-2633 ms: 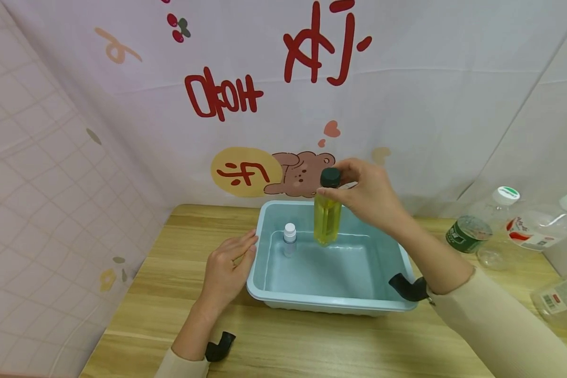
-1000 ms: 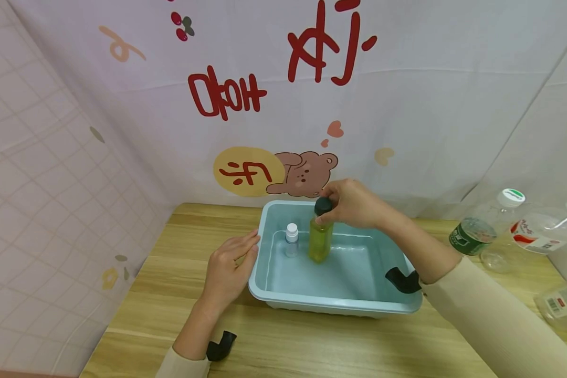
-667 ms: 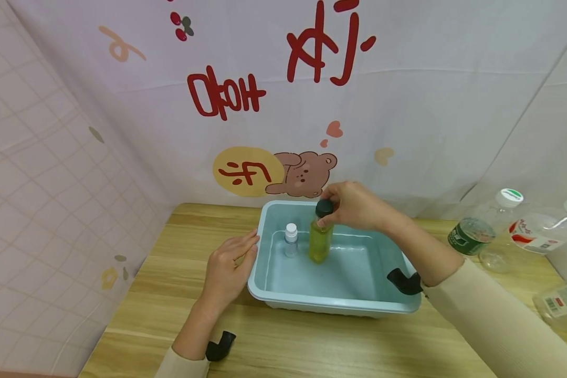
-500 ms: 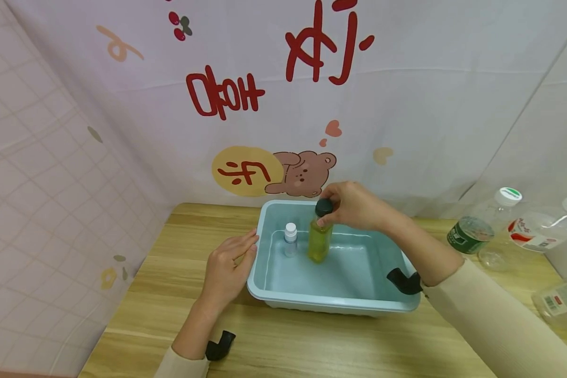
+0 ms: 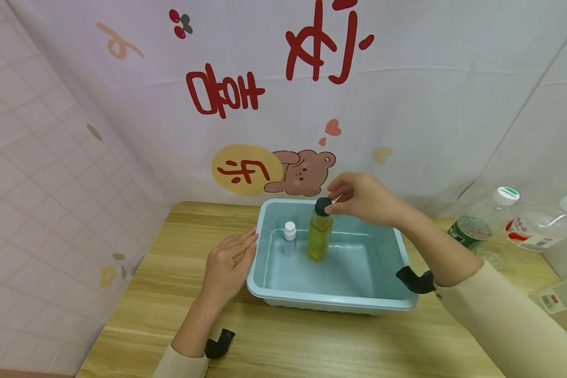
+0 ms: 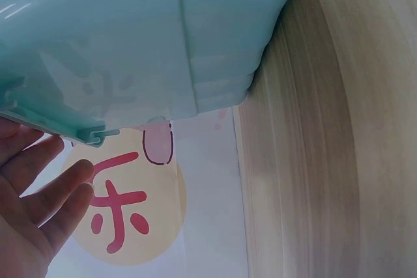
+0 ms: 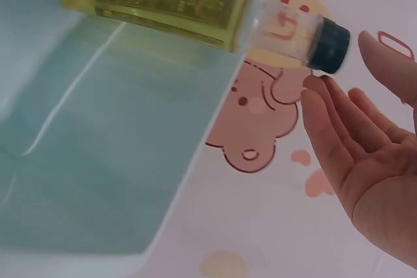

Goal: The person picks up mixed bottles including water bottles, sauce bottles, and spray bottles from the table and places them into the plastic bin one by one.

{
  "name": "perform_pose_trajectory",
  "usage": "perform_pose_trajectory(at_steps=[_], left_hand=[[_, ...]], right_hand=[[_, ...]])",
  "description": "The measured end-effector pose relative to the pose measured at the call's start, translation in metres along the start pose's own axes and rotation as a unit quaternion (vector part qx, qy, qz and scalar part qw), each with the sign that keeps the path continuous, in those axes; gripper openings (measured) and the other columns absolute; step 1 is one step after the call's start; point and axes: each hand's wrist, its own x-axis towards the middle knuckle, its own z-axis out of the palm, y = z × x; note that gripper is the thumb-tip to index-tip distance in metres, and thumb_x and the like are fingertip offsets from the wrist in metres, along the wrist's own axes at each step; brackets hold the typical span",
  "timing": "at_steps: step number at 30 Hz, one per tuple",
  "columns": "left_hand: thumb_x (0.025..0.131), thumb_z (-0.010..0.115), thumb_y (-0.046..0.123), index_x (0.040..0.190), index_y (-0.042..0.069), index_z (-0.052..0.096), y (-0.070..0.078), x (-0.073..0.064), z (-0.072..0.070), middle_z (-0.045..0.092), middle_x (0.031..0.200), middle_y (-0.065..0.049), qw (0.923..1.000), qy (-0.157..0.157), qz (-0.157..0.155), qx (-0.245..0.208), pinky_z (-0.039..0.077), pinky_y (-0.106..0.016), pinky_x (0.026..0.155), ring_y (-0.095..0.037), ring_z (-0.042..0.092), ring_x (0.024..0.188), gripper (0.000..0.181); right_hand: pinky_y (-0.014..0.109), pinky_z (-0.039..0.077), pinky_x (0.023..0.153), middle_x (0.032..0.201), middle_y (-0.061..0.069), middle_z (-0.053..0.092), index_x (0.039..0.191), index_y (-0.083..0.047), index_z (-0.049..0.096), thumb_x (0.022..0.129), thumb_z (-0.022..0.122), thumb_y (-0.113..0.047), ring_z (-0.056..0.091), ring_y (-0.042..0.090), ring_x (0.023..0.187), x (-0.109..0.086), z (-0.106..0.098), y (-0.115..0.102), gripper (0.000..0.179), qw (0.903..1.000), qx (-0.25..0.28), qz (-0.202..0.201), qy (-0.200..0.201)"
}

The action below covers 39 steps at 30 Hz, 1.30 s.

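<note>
A bottle of yellow-green liquid with a dark cap (image 5: 318, 239) stands upright in the light blue plastic basin (image 5: 340, 303). My right hand (image 5: 366, 199) is beside its cap, thumb and fingers spread apart and holding nothing; the right wrist view shows a gap between the fingers (image 7: 320, 105) and the cap. To the left of that bottle, a small clear bottle with a white cap (image 5: 290, 239) also stands in the basin. My left hand (image 5: 229, 265) rests its fairly straight fingers against the basin's left rim, seen from below in the left wrist view.
On the right of the wooden table (image 5: 288, 346) are clear plastic bottles: one with a green label (image 5: 470, 231), one with a red and white label (image 5: 531, 231), and one lying nearer (image 5: 564, 299). A printed cloth (image 5: 406, 105) hangs right behind the basin.
My right hand lowered the yellow-green bottle into the basin beside the small bottle, then let go of its cap and drew up and right. My left hand stayed at the rim.
</note>
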Motion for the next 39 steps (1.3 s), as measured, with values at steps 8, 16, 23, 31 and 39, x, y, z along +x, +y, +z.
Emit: perform_pose_trajectory(at_steps=[8,16,23,31,39], left_hand=[[0.095,0.072,0.005,0.118,-0.001,0.078,0.0,0.001,-0.001,0.072,0.127,-0.012,1.0,-0.001,0.002,0.001,0.059,-0.052,0.094,-0.033,0.072,0.112,0.025],[0.095,0.072,0.005,0.119,-0.001,0.078,0.002,0.0,-0.002,0.072,0.128,-0.011,1.0,-0.002,-0.004,0.001,0.059,-0.052,0.094,-0.033,0.072,0.113,0.025],[0.095,0.073,0.004,0.119,-0.002,0.077,0.001,-0.001,-0.001,0.072,0.128,-0.013,1.0,-0.002,-0.002,-0.005,0.059,-0.053,0.094,-0.033,0.072,0.113,0.025],[0.095,0.073,0.005,0.12,0.0,0.077,0.001,-0.002,0.0,0.072,0.128,-0.011,0.9999,-0.005,-0.009,-0.004,0.059,-0.052,0.095,-0.032,0.072,0.114,0.026],[0.096,0.072,0.006,0.121,0.0,0.077,0.001,-0.002,0.001,0.072,0.129,-0.01,0.9999,-0.007,-0.015,-0.001,0.059,-0.052,0.095,-0.031,0.072,0.114,0.026]], right_hand=[[0.043,0.059,0.089,0.119,0.013,0.074,0.134,0.0,0.061,0.1,0.073,-0.019,0.07,0.029,0.112,-0.017,-0.016,-0.009,0.041,0.9991,0.013,-0.003,0.04],[0.022,0.055,0.083,0.118,0.012,0.074,0.138,-0.002,0.059,0.101,0.072,-0.023,0.071,0.029,0.111,-0.035,-0.029,-0.009,0.044,0.9958,0.007,-0.019,0.089],[0.01,0.052,0.081,0.121,0.015,0.074,0.138,0.0,0.06,0.101,0.071,-0.016,0.069,0.008,0.105,-0.053,-0.035,0.005,0.042,0.9895,-0.002,-0.036,0.14],[0.008,0.05,0.081,0.121,0.012,0.073,0.139,-0.005,0.061,0.1,0.073,-0.011,0.062,-0.008,0.1,-0.074,-0.041,0.019,0.042,0.9789,-0.009,-0.042,0.2],[0.007,0.048,0.084,0.115,-0.022,0.07,0.131,-0.006,0.068,0.096,0.073,-0.001,0.064,-0.005,0.103,-0.094,-0.043,0.033,0.036,0.9554,-0.015,-0.097,0.279]])
